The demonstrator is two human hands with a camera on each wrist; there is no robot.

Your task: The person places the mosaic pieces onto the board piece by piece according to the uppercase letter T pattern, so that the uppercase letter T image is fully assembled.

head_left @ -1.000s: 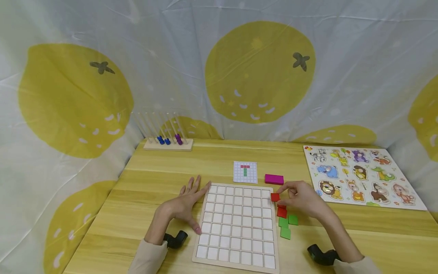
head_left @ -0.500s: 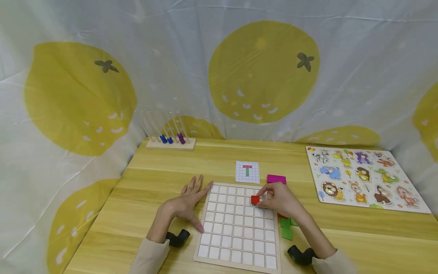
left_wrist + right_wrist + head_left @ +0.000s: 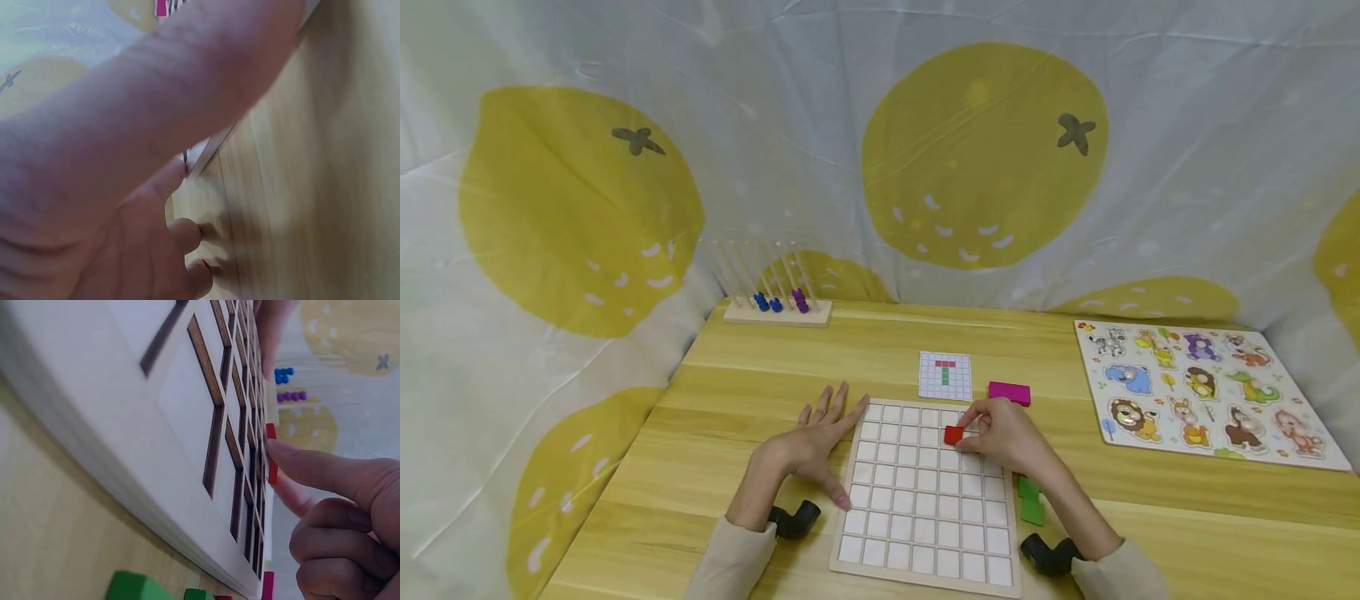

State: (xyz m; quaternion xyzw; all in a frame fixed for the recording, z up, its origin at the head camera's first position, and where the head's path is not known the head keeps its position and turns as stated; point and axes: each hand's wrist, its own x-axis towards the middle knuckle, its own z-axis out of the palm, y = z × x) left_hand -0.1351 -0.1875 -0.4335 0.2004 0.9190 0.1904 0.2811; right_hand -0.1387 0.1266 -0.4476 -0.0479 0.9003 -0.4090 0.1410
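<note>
The right hand (image 3: 1006, 435) pinches a red tile (image 3: 953, 435) between thumb and forefinger over the far part of the grid board (image 3: 927, 503). The left hand (image 3: 807, 452) is spread, thumb and forefinger touching the board's left edge. Green tiles (image 3: 1032, 511) lie to its right.

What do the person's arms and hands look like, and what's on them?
The left hand and right hand are bare, with no gloves. The left sleeve and right sleeve are light beige and look plain, ending before the wrists. Near each wrist is a smooth black piece, bent like a little pipe: one on the left, one on the right. I can't see any cables.
</note>
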